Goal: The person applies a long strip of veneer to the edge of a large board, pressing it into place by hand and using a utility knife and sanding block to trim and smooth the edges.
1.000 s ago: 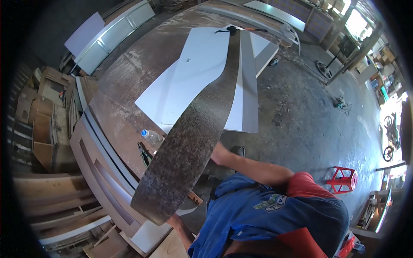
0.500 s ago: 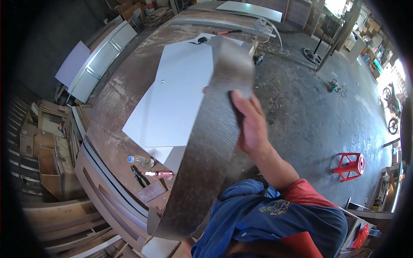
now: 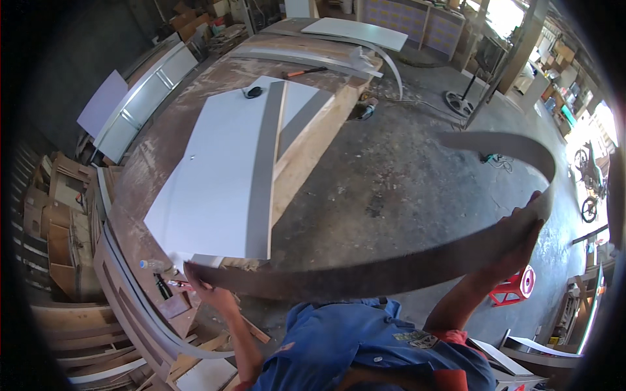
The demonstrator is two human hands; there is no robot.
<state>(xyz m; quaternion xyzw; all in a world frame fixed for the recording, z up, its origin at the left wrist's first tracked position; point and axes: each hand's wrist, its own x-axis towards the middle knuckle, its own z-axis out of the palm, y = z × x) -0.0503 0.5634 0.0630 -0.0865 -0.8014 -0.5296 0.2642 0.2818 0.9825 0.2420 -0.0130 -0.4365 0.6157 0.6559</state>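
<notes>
A long, flexible brown strip (image 3: 352,277) spans the view in front of my body. My left hand (image 3: 212,294) is closed on its left end, close to the table's near corner. Further along, on the right, my right hand (image 3: 527,238) grips the strip from below and behind. Past that hand the strip curls back, its paler free end hanging over the floor. White panels (image 3: 222,163) with grey edge bands lie overlapping on the worktable (image 3: 163,124), left of the strip. A small black object (image 3: 253,92) rests on the far part of them.
A plastic bottle (image 3: 151,265), pliers (image 3: 162,285) and a small flat block (image 3: 174,305) lie at the table's near left. An orange-handled tool (image 3: 306,72) sits at the far side. A red stool (image 3: 512,290) stands on the floor at right, and wood pieces lean at left.
My right hand has swung out to the right, and the strip has turned from upright to crosswise, bowing open. My left hand has come into view at its left end.
</notes>
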